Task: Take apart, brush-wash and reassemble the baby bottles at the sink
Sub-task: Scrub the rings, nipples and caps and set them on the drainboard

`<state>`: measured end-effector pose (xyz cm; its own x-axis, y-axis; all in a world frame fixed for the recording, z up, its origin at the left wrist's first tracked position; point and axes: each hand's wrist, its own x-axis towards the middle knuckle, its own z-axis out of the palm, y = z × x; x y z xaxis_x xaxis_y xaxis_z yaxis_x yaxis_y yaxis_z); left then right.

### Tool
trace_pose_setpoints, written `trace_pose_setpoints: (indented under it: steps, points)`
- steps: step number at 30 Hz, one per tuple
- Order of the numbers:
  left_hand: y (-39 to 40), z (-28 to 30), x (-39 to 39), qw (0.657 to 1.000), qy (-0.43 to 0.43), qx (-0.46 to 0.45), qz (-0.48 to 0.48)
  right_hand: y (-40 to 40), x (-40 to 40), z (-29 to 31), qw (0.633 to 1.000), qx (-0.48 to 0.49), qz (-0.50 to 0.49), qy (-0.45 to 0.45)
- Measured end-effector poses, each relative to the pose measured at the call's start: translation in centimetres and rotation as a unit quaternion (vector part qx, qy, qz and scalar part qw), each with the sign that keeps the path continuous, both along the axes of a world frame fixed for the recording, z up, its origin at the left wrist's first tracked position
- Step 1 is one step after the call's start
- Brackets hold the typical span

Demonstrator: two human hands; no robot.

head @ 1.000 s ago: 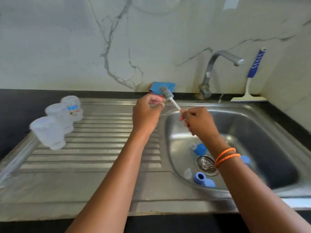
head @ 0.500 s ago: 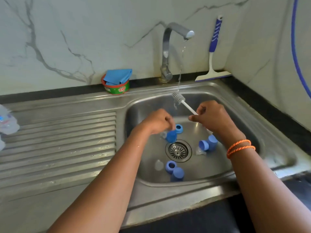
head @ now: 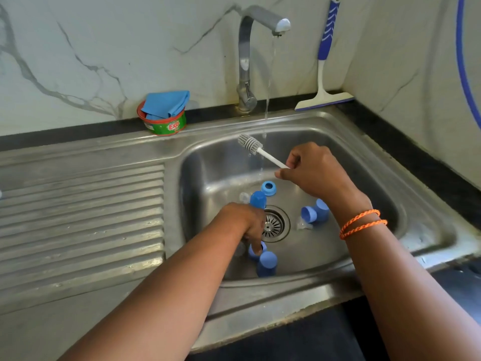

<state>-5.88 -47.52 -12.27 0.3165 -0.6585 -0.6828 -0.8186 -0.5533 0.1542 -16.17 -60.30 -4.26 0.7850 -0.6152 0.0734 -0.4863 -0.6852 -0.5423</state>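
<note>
Our right hand (head: 313, 169) pinches the bottle brush (head: 260, 150); our left hand (head: 244, 225) reaches the near blue collar (head: 251, 252), grip hidden; we should lift it under the water stream (head: 268, 82).

One legible text: "EXO" in white letters on red patch, green-and-red round tub (head: 166, 125), sink's back ledge. Nothing else readable.

Steel sink (head: 364, 157), basin wet, tap (head: 260, 19) running in a thin stream. Small white brush (head: 256, 148) is held by its handle in the right hand (head: 315, 170), bristles beside the stream. Blue ring (head: 256, 252) on the basin floor is touched by the left hand (head: 244, 222). Blue caps (head: 266, 264) and rings are scattered around the drain (head: 276, 225).
</note>
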Motion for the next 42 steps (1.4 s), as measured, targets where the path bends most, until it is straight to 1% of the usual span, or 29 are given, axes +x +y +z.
trace_pose_setpoints:
  steps: [2,3,6,8,9,10,11,12,13,14,15,16,18,19,20,21,23,25,27,28,29,32,37,40,42]
  points:
    - [0.0,-0.1,-0.7,0.999,-0.044,-0.002,-0.025,0.0,0.0,-0.1,1.0,0.0,0.002,0.003]
    - [0.0,-0.1,-0.8,0.998,-0.048,-0.007,-0.027,0.0,0.0,-0.1,1.0,0.0,0.002,0.002]
    - [0.0,-0.3,-0.9,1.0,0.01,-0.022,0.002,0.0,-0.1,0.0,1.0,0.002,-0.002,-0.002]
    - [-0.1,-0.3,-0.5,0.999,0.027,-0.043,0.007,-0.1,-0.2,-0.1,1.0,0.01,-0.009,-0.003]
    - [-0.1,-0.2,-0.1,0.997,0.033,-0.071,0.013,-0.1,-0.3,-0.1,1.0,0.016,-0.015,-0.004]
    - [-0.2,0.2,0.3,0.991,0.05,-0.12,0.034,-0.2,-0.4,-0.1,0.999,0.024,-0.023,-0.009]
    - [-0.5,0.9,0.9,0.976,0.08,-0.189,0.074,-0.3,-0.5,0.0,0.999,0.028,-0.032,-0.02]
    - [-0.8,1.9,1.3,0.945,0.12,-0.273,0.138,-0.4,-0.5,0.0,0.998,0.027,-0.042,-0.035]
    - [-1.2,3.3,1.8,0.893,0.167,-0.357,0.218,-0.5,-0.5,0.1,0.997,0.017,-0.055,-0.053]
    - [-1.4,4.9,2.1,0.822,0.215,-0.43,0.304,-0.5,-0.6,0.3,0.995,0.005,-0.07,-0.073]
    - [-1.7,6.4,2.5,0.743,0.261,-0.486,0.379,-0.6,-0.5,0.5,0.992,-0.005,-0.084,-0.095]
    - [-1.9,7.8,2.9,0.664,0.308,-0.525,0.434,-0.6,-0.5,0.7,0.988,-0.008,-0.092,-0.122]
    - [-2.1,9.4,3.4,0.52,0.396,-0.579,0.488,-0.4,-0.4,1.0,0.981,-0.002,-0.088,-0.173]
    - [-2.2,9.7,3.6,0.47,0.424,-0.594,0.497,-0.3,-0.4,1.0,0.978,-0.001,-0.084,-0.189]
    - [-2.3,9.6,3.6,0.443,0.438,-0.601,0.501,-0.2,-0.5,1.1,0.977,-0.004,-0.08,-0.198]
    - [-2.4,9.3,3.4,0.433,0.446,-0.604,0.498,-0.2,-0.5,1.1,0.976,-0.006,-0.077,-0.203]
    - [-2.6,8.6,2.9,0.439,0.458,-0.599,0.488,-0.1,-0.4,1.0,0.976,-0.008,-0.07,-0.207]
    - [-2.8,8.1,2.6,0.458,0.461,-0.591,0.477,-0.1,-0.3,0.9,0.977,-0.007,-0.066,-0.201]
    - [-3.1,7.9,2.4,0.486,0.441,-0.596,0.463,0.0,-0.3,0.8,0.98,-0.005,-0.063,-0.19]
    - [-3.2,7.9,2.4,0.491,0.431,-0.601,0.461,0.0,-0.3,0.8,0.98,-0.004,-0.063,-0.188]
    - [-3.4,7.9,2.5,0.489,0.422,-0.606,0.464,0.1,-0.3,0.7,0.98,-0.005,-0.063,-0.187]
    - [-3.6,8.0,2.5,0.468,0.41,-0.618,0.481,0.3,-0.3,0.6,0.981,-0.015,-0.051,-0.188]
    - [-3.8,8.3,2.7,0.441,0.421,-0.619,0.495,1.0,-0.2,0.5,0.982,-0.048,-0.034,-0.178]
    - [-3.8,8.3,2.5,0.45,0.433,-0.61,0.488,1.1,-0.2,0.6,0.98,-0.071,-0.068,-0.172]
    - [-3.7,8.6,2.1,0.442,0.435,-0.611,0.492,0.8,-0.2,0.6,0.977,-0.071,-0.099,-0.175]
